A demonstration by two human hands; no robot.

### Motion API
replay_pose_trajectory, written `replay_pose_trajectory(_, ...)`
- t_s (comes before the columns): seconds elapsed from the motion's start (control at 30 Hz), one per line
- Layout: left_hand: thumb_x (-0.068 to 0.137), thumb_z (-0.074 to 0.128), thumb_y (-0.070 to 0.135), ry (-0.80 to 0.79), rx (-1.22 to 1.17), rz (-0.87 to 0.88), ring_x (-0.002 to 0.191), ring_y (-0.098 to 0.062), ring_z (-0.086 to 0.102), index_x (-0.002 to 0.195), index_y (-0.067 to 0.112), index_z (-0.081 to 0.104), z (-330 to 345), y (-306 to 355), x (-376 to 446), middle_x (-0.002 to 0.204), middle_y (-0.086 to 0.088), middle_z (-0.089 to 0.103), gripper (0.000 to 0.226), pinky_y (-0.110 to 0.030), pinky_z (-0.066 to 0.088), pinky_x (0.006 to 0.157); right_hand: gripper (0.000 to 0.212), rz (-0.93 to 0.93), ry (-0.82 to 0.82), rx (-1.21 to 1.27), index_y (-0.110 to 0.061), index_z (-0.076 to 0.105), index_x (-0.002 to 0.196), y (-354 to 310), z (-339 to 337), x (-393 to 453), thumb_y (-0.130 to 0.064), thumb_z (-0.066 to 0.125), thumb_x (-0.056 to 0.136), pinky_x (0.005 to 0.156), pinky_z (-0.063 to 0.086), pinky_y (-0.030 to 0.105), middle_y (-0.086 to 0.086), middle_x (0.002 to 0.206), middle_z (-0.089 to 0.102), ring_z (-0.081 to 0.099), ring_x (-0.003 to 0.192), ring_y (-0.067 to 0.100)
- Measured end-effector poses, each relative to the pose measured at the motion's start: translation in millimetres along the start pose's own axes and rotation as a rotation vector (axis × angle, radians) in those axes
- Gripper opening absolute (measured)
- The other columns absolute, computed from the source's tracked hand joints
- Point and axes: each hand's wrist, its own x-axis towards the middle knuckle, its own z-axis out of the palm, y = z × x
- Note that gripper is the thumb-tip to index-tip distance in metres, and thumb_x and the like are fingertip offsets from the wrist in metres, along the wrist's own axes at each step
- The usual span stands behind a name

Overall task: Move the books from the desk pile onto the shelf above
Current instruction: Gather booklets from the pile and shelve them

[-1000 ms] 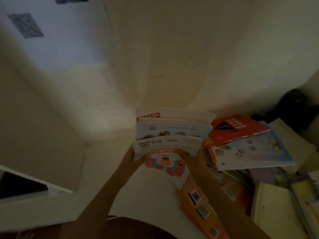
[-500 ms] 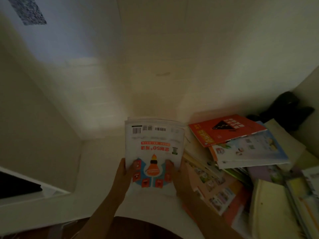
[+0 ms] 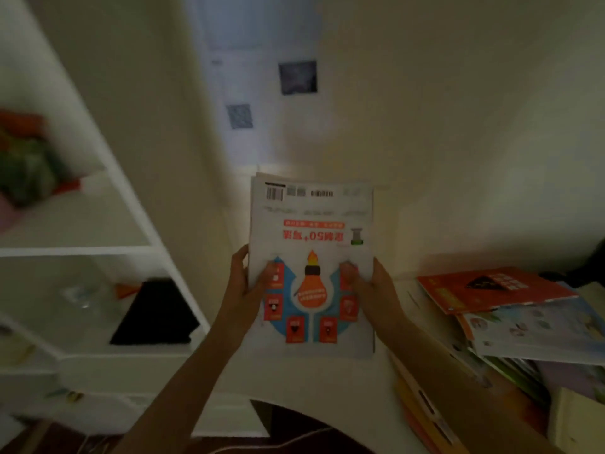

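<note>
Held books: a small stack of books (image 3: 311,244) is up in the air, above the front part of the surface (image 3: 314,378), and it touches neither the surface nor the shelf. The top cover is white with an orange light bulb and a blue arrow shape, and the print is upside down.
Left hand: the left hand (image 3: 248,286) grips the left edge of the stack, thumb on the cover, fingers behind.
Right hand: the right hand (image 3: 366,286) grips the right edge the same way, thumb on the cover.
Book pile: a messy pile of books (image 3: 510,326) lies on the right side of the surface. A red-orange book (image 3: 491,286) is on top, with a pale blue one just under it.
Shelf: a white shelf unit (image 3: 98,250) stands at the left edge of the surface. A flat black thing (image 3: 154,312) lies on a lower board. Blurry green and red things (image 3: 26,162) sit on the board above.
Wall: two dark squares (image 3: 296,77) are stuck on the wall behind.
</note>
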Motion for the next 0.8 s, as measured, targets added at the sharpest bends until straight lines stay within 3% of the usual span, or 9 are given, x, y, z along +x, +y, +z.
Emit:
replay_pose_trajectory(0.13,0.092,0.051,0.016,0.101,0.006,0.188,0.084,-0.014,0.071,0.121,0.031,0.038,-34,75,-39,0.099,0.009,0.068,0.035,-0.027,0.057,0.058,0.026,-0.200,-0.101,0.046,-0.011,0.057,0.111,-75,29,-20,-0.027,0.057,0.091,0.068,0.058,0.027,0.003,0.100,0.071,0.071,0.084,0.015)
replay_pose_trajectory(0.23,0.089,0.054,0.017,0.213,0.035,0.342,0.083,-0.013,0.071,0.116,0.037,0.040,-58,131,-73,0.098,0.011,0.068,0.037,-0.025,0.056,0.056,0.019,-0.321,-0.183,0.089,-0.018,0.059,0.109,-134,55,-43,-0.025,0.056,0.091,0.063,0.056,0.022,-0.004,0.094,0.073,0.071,0.080,0.012)
replay_pose_trajectory(0.33,0.084,0.055,0.019,0.322,0.079,0.533,0.086,-0.008,0.069,0.119,0.031,0.043,-82,184,-100,0.100,0.016,0.067,0.039,-0.020,0.055,0.059,0.019,-0.442,-0.260,0.126,-0.018,0.059,0.107,-190,80,-64,-0.025,0.055,0.089,0.058,0.054,0.020,-0.009,0.089,0.074,0.071,0.077,0.011)
replay_pose_trajectory(0.4,0.082,0.056,0.021,0.372,0.102,0.644,0.092,-0.005,0.067,0.118,0.030,0.045,-101,215,-113,0.102,0.026,0.064,0.039,-0.020,0.055,0.063,0.026,-0.524,-0.309,0.141,-0.015,0.058,0.108,-227,98,-75,-0.029,0.056,0.086,0.058,0.054,0.020,-0.005,0.090,0.074,0.071,0.076,0.012)
replay_pose_trajectory(0.47,0.084,0.056,0.023,0.402,0.097,0.705,0.094,-0.008,0.067,0.121,0.032,0.045,-122,242,-118,0.108,0.020,0.065,0.040,-0.023,0.056,0.066,0.030,-0.587,-0.335,0.150,-0.016,0.058,0.110,-262,118,-81,-0.032,0.056,0.085,0.059,0.055,0.021,-0.002,0.092,0.073,0.071,0.077,0.012)
replay_pose_trajectory(0.57,0.088,0.056,0.023,0.463,0.077,0.759,0.090,-0.011,0.069,0.126,0.029,0.042,-150,283,-113,0.107,0.008,0.068,0.040,-0.025,0.057,0.064,0.020,-0.648,-0.375,0.157,-0.022,0.061,0.107,-314,151,-76,-0.029,0.057,0.089,0.063,0.056,0.023,-0.004,0.092,0.073,0.071,0.078,0.011)
replay_pose_trajectory(0.7,0.092,0.053,0.020,0.464,0.026,0.850,0.083,-0.008,0.070,0.115,0.035,0.043,-180,334,-84,0.102,0.009,0.067,0.029,-0.020,0.054,0.059,0.023,-0.693,-0.347,0.141,-0.017,0.066,0.105,-379,198,-51,-0.033,0.061,0.089,0.077,0.057,0.034,0.001,0.094,0.073,0.071,0.083,0.016)
replay_pose_trajectory(0.8,0.094,0.052,0.022,0.449,0.019,0.901,0.080,-0.008,0.070,0.121,0.029,0.039,-201,369,-49,0.097,0.010,0.068,0.031,-0.020,0.054,0.057,0.026,-0.684,-0.319,0.131,-0.016,0.068,0.098,-426,226,-27,-0.039,0.062,0.088,0.074,0.058,0.034,0.005,0.093,0.073,0.071,0.079,0.019)
